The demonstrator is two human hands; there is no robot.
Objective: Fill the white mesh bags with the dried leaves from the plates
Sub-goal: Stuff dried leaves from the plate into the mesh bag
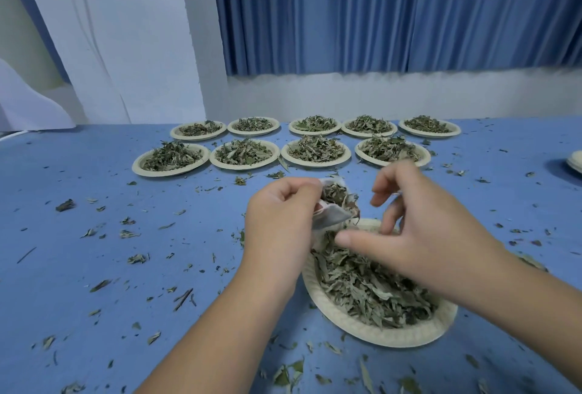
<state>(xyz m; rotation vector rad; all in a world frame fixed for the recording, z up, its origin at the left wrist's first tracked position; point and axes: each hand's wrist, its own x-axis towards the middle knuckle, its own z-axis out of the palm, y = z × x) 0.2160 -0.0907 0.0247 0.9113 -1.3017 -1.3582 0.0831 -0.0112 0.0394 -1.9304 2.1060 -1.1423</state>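
Across the blue counter (94,267), crumbs of leaf lie scattered from nine o'clock onward. At twelve o'clock nine paper plates (171,159) heaped with dried leaves (244,151) stand in two rows. Near centre, the left hand (277,220) is clenched on the white mesh bag (330,215), pinching its rim so the mouth gapes toward one o'clock; leaves already bulge from it. Just right of it, the right hand (419,229) hovers with fingers loosely curled; whether it pinches any leaves I cannot tell. Beneath both, at five o'clock, sits the near plate (378,335), still well loaded. The bag looks limp and nearly weightless, so it is best held by the rim. The leaves seem brittle and light, so small gentle pinches should suit them.
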